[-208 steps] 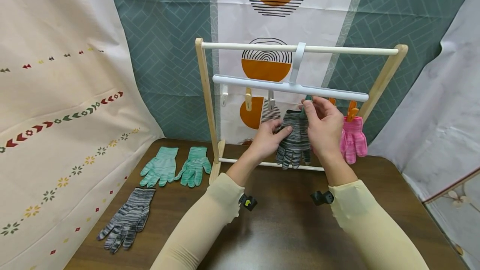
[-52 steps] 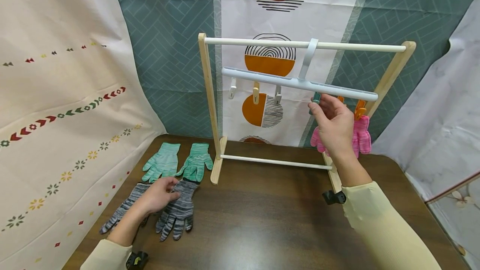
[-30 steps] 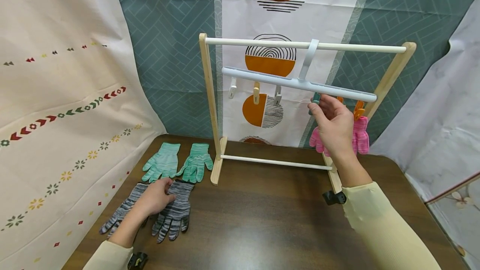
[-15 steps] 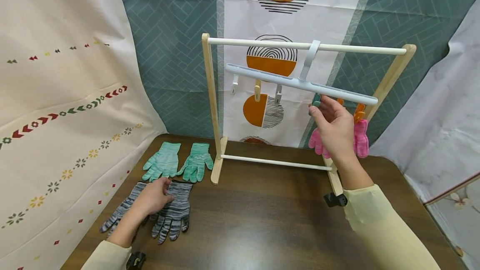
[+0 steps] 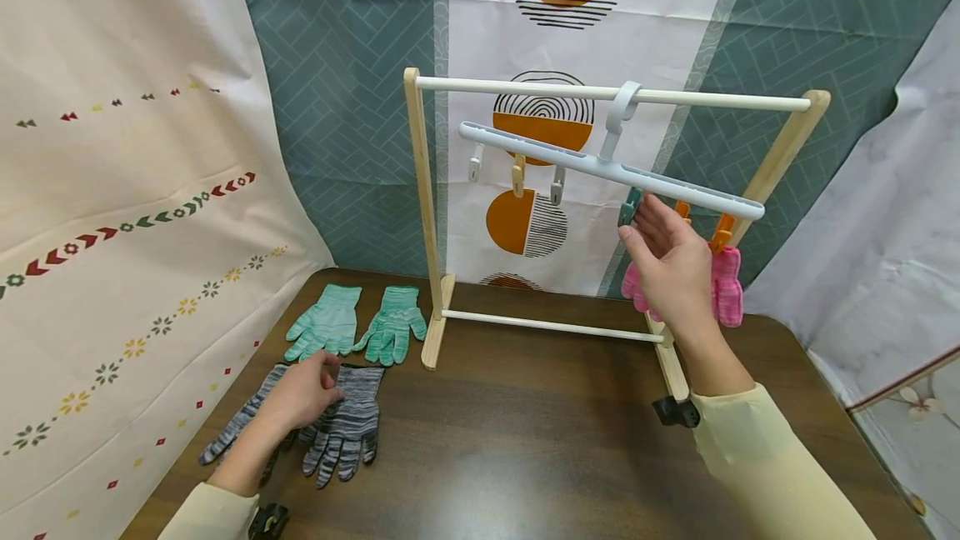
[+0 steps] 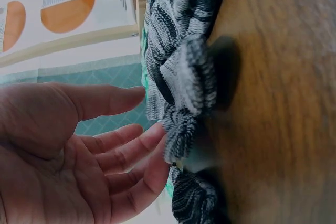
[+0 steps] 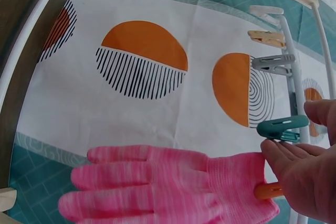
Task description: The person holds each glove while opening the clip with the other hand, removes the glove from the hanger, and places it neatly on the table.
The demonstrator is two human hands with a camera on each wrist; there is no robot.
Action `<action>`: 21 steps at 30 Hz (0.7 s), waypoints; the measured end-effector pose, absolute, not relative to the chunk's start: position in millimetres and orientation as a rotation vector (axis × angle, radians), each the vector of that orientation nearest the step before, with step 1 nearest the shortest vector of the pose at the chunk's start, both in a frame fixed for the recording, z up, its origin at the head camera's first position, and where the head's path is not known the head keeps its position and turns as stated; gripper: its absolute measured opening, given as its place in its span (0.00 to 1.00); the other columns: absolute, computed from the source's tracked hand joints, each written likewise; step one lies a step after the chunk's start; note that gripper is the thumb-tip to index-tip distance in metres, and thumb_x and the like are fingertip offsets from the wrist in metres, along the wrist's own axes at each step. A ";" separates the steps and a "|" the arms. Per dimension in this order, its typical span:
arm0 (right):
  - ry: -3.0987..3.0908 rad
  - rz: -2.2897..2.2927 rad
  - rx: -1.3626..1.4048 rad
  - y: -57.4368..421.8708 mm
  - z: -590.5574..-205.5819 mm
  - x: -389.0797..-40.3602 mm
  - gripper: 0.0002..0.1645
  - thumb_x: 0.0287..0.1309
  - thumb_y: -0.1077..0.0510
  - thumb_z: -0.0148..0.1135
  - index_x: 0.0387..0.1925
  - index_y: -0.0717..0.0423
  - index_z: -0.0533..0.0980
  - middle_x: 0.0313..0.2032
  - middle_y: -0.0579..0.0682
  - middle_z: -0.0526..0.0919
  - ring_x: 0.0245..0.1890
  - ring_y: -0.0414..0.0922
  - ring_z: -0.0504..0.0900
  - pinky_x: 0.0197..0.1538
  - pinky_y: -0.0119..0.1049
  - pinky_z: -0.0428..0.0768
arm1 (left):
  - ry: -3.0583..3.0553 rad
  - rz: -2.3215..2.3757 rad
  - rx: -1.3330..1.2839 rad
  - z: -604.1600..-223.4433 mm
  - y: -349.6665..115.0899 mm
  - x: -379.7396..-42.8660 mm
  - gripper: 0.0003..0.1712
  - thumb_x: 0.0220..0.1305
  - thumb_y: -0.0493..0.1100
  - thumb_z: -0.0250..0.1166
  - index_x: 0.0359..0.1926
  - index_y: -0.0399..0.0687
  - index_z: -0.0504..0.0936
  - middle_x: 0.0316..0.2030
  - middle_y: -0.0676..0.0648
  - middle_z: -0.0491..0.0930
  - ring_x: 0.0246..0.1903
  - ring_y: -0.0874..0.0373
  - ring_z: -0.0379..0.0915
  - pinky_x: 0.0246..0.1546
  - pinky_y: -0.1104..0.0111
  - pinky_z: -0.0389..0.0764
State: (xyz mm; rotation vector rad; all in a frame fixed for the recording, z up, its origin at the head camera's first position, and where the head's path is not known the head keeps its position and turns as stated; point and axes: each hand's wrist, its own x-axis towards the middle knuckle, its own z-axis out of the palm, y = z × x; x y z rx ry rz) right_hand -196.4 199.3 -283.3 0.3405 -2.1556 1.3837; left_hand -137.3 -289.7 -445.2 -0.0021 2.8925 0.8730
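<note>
My left hand [image 5: 303, 394] is over two grey-black striped gloves on the table, thumb and fingers apart. In the left wrist view its fingertips reach the edge of a striped glove [image 6: 181, 77], and nothing is gripped. The right-hand striped glove [image 5: 348, 423] lies flat, partly covered by the hand. My right hand [image 5: 673, 261] is at the hanger, fingers loosely extended beside a green clothespin [image 5: 630, 207]. In the right wrist view the clothespin [image 7: 283, 127] hangs between thumb and fingers without a pinch. A pink glove [image 7: 157, 184] hangs from an orange clothespin [image 7: 268, 190].
The pale blue hanger [image 5: 540, 151] tilts down to the right on the rack's white top rod [image 5: 517, 88]. White, beige and grey clothespins [image 5: 558, 187] hang bare at its left. Two mint-green gloves [image 5: 327, 322] lie beside the rack's left foot [image 5: 437, 323].
A striped glove has gone from under the hanger to the table. Lately my right hand has loosened from the green clothespin and the hanger's left end has risen. My left hand has loosened from the glove.
</note>
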 end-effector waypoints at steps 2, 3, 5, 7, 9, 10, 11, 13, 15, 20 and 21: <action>-2.145 1.370 0.350 199.6 -283.9 -194.0 0.36 0.72 0.58 0.69 0.76 0.59 0.69 0.69 0.56 0.78 0.68 0.53 0.79 0.65 0.39 0.77 | 2.902 0.862 -0.009 -442.9 -289.4 -137.0 0.30 0.68 0.36 0.72 0.66 0.27 0.72 0.36 0.45 0.79 0.30 0.52 0.74 0.32 0.56 0.76; -2.139 1.367 0.352 199.8 -284.3 -192.9 0.35 0.72 0.58 0.69 0.76 0.59 0.70 0.69 0.56 0.78 0.68 0.53 0.79 0.65 0.38 0.77 | 2.905 0.858 -0.013 -441.7 -289.2 -136.9 0.31 0.68 0.36 0.72 0.66 0.28 0.71 0.37 0.44 0.80 0.31 0.51 0.75 0.33 0.55 0.76; -2.128 1.356 0.360 200.4 -285.1 -190.6 0.34 0.71 0.59 0.70 0.75 0.60 0.71 0.68 0.56 0.80 0.67 0.52 0.80 0.65 0.37 0.77 | 2.908 0.857 -0.016 -439.6 -289.1 -137.4 0.32 0.68 0.36 0.72 0.67 0.28 0.71 0.39 0.42 0.81 0.34 0.49 0.77 0.35 0.52 0.78; -2.123 1.339 0.367 201.2 -285.8 -188.7 0.33 0.71 0.59 0.70 0.73 0.60 0.73 0.67 0.56 0.81 0.66 0.52 0.81 0.64 0.35 0.78 | 2.918 0.854 -0.015 -437.5 -289.0 -137.6 0.32 0.68 0.36 0.72 0.67 0.27 0.70 0.41 0.41 0.82 0.36 0.47 0.79 0.37 0.50 0.79; -2.122 1.324 0.374 202.4 -286.7 -186.8 0.32 0.71 0.59 0.70 0.72 0.61 0.74 0.66 0.57 0.81 0.65 0.52 0.82 0.64 0.34 0.78 | 2.933 0.852 -0.006 -435.5 -288.9 -138.1 0.33 0.68 0.37 0.72 0.67 0.27 0.70 0.42 0.39 0.82 0.38 0.45 0.80 0.39 0.49 0.80; -2.122 1.317 0.379 203.3 -287.3 -186.2 0.31 0.71 0.59 0.70 0.72 0.61 0.74 0.66 0.57 0.82 0.65 0.52 0.82 0.64 0.34 0.78 | 2.941 0.852 -0.002 -434.9 -289.0 -138.6 0.33 0.68 0.37 0.72 0.67 0.26 0.70 0.43 0.38 0.82 0.39 0.44 0.80 0.40 0.48 0.80; -2.120 1.312 0.386 203.9 -287.2 -185.4 0.31 0.71 0.60 0.70 0.71 0.61 0.74 0.65 0.57 0.82 0.64 0.53 0.82 0.64 0.33 0.78 | 2.949 0.854 0.001 -434.4 -289.1 -139.0 0.34 0.67 0.36 0.72 0.68 0.26 0.69 0.44 0.37 0.82 0.40 0.43 0.80 0.40 0.47 0.80; -2.114 1.304 0.400 205.5 -287.5 -183.6 0.30 0.71 0.60 0.70 0.70 0.62 0.75 0.64 0.57 0.83 0.63 0.53 0.83 0.63 0.33 0.78 | 2.972 0.855 0.002 -432.8 -288.5 -139.2 0.34 0.68 0.37 0.72 0.68 0.27 0.69 0.46 0.35 0.82 0.41 0.42 0.81 0.41 0.47 0.80; -2.111 1.293 0.407 207.4 -288.3 -182.1 0.29 0.70 0.62 0.70 0.69 0.62 0.76 0.63 0.58 0.84 0.62 0.55 0.84 0.63 0.32 0.78 | 2.989 0.860 0.000 -431.6 -287.9 -139.8 0.35 0.69 0.38 0.71 0.70 0.27 0.69 0.48 0.33 0.82 0.42 0.41 0.81 0.40 0.47 0.80; -2.123 1.248 0.392 211.9 -290.5 -177.1 0.28 0.69 0.61 0.72 0.68 0.60 0.78 0.60 0.56 0.86 0.60 0.54 0.85 0.63 0.31 0.78 | 3.029 0.902 0.003 -426.9 -283.0 -140.2 0.36 0.70 0.41 0.71 0.72 0.31 0.68 0.53 0.31 0.81 0.41 0.41 0.82 0.37 0.48 0.80; -2.127 1.240 0.385 212.9 -291.0 -176.0 0.28 0.69 0.61 0.72 0.68 0.59 0.78 0.60 0.56 0.86 0.59 0.54 0.85 0.62 0.31 0.78 | 3.034 0.920 0.009 -426.0 -281.7 -140.2 0.36 0.70 0.41 0.71 0.72 0.32 0.68 0.53 0.31 0.81 0.41 0.41 0.83 0.36 0.48 0.81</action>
